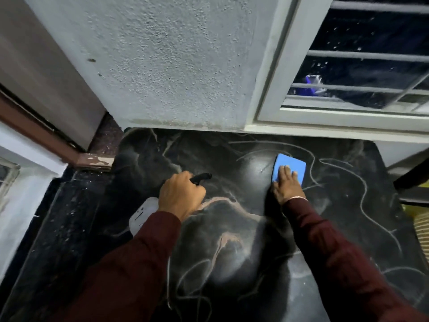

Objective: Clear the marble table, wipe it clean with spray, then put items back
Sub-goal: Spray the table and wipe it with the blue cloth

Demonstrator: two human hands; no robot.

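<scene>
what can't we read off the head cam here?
- Spray bottle: label illegible, body mostly covered by left hand and sleeve.
- Blue cloth: near part under right hand.
- Marble table: near edge cut off by the frame and hidden by arms.
- Beyond the window: dark, blurred.

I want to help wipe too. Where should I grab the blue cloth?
Probably the far edge of the cloth, coming from the window side. It lies flat on the table, and the right hand presses on its near part, so only the far strip is free to pinch.
</scene>
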